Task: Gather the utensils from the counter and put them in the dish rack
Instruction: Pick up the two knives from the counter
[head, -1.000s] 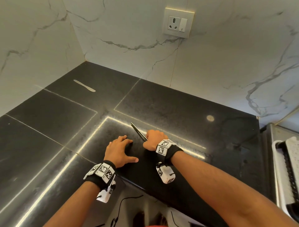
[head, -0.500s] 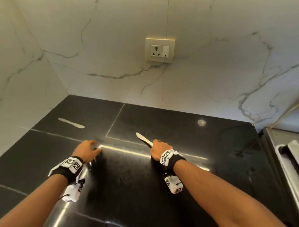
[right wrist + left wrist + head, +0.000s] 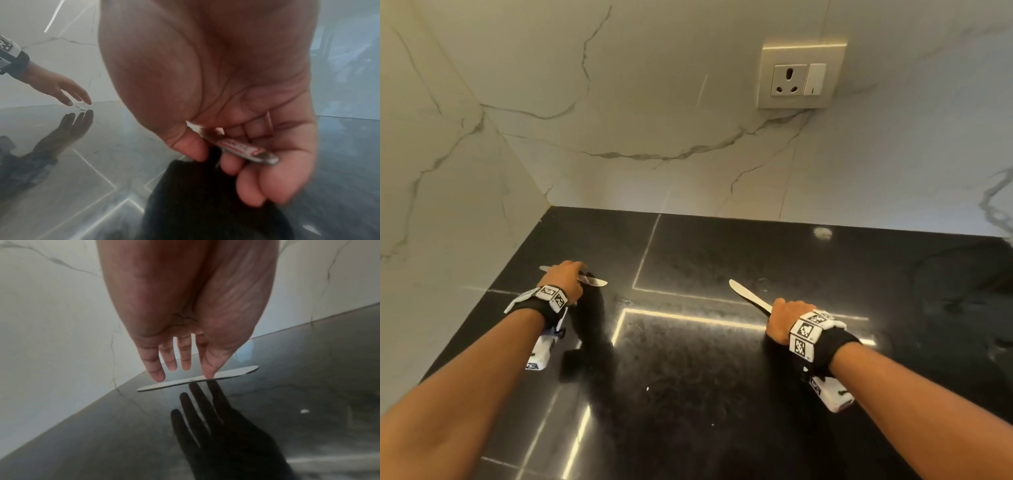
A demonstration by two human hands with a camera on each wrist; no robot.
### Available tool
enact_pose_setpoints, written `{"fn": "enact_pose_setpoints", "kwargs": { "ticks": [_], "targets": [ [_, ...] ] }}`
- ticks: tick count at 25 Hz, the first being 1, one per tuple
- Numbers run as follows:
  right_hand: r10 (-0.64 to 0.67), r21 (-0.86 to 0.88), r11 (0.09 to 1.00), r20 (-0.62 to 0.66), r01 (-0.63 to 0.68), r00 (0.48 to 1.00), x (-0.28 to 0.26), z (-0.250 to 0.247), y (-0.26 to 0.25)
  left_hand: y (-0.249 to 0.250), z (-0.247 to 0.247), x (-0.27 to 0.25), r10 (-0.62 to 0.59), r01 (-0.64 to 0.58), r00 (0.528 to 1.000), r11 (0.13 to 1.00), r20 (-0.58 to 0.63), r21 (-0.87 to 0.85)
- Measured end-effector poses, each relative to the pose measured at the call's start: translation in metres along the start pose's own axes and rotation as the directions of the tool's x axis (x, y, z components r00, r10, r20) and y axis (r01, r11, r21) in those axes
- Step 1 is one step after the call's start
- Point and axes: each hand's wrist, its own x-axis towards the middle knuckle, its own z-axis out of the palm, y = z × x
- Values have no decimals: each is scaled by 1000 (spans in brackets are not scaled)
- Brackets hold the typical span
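Two steel table knives are on the black counter (image 3: 705, 377). My right hand (image 3: 784, 317) grips the handle of one knife (image 3: 748, 296), its blade pointing away and to the left; the right wrist view shows the fingers curled round that handle (image 3: 246, 148). The second knife (image 3: 197, 380) lies flat near the left wall. My left hand (image 3: 185, 373) reaches down onto it with straight fingers, the thumb tip touching the blade. From the head view the left hand (image 3: 568, 277) covers the middle of that knife (image 3: 594, 281). The dish rack is out of view.
Marble walls close the counter at the back and left, meeting in a corner (image 3: 548, 202). A wall socket (image 3: 801, 73) sits above the counter. A small pale spot (image 3: 822, 233) marks the counter near the back wall.
My left hand has moved left and away from me to the second knife and now touches it. My right hand still holds the first knife. The view swung left, so the rack left the frame.
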Motion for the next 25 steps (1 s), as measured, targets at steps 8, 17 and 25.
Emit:
{"fn": "enact_pose_setpoints", "kwargs": {
  "ticks": [8, 17, 25],
  "targets": [
    [65, -64, 996, 33, -63, 997, -1, -12, -12, -12, -8, 24, 168, -174, 984, 975, 57, 138],
    [24, -57, 998, 15, -24, 1000, -6, -14, -13, 122, 45, -71, 301, -290, 954, 917, -3, -274],
    [-12, 10, 1000, -17, 12, 1000, -9, -5, -4, 127, 49, -131, 147, -128, 986, 972, 84, -199]
  ]
}}
